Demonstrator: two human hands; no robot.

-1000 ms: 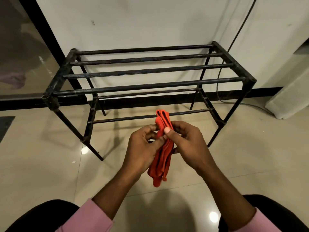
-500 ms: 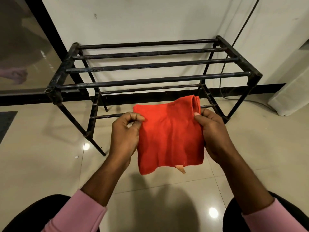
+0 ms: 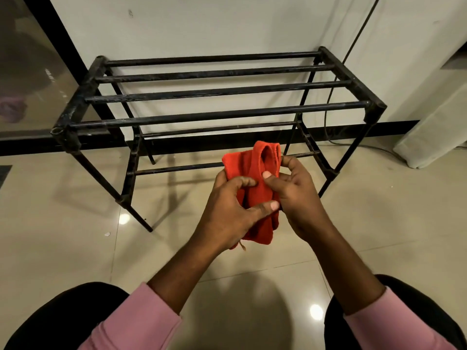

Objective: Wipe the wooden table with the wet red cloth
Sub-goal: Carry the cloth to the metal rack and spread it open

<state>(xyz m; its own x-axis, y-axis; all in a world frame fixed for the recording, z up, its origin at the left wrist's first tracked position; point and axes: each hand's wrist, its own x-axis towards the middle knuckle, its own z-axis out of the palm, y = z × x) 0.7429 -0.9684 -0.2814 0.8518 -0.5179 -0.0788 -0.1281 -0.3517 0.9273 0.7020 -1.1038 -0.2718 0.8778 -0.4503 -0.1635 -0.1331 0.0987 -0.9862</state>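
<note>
I have the red cloth (image 3: 252,164) bunched up between both hands, a little below and right of the middle of the frame, held in the air over the pale tiled floor (image 3: 63,223). My left hand (image 3: 225,218) grips the cloth from the left: its fingers curl onto the front of the folds and its thumb lies across the lower part of the bundle, pointing right. My right hand (image 3: 300,200) grips it from the right: the thumb presses on the front of the cloth just above my left thumb, and the other fingers curl round behind the upper edge. The two hands touch around the cloth. Its top rises above my fingers in a rounded loop of folds, and its lower end hangs out under my left palm, with a small pale tag or thread at the bottom edge.

Beyond the cloth, across the upper half of the frame, a black metal rack (image 3: 214,114) of parallel bars stands on the floor against a white wall (image 3: 227,26); the cloth is in front of its lower bars and apart from them. A dark cable (image 3: 328,117) runs down the wall at the upper right. My pink sleeves (image 3: 136,322) show at the bottom edge
</note>
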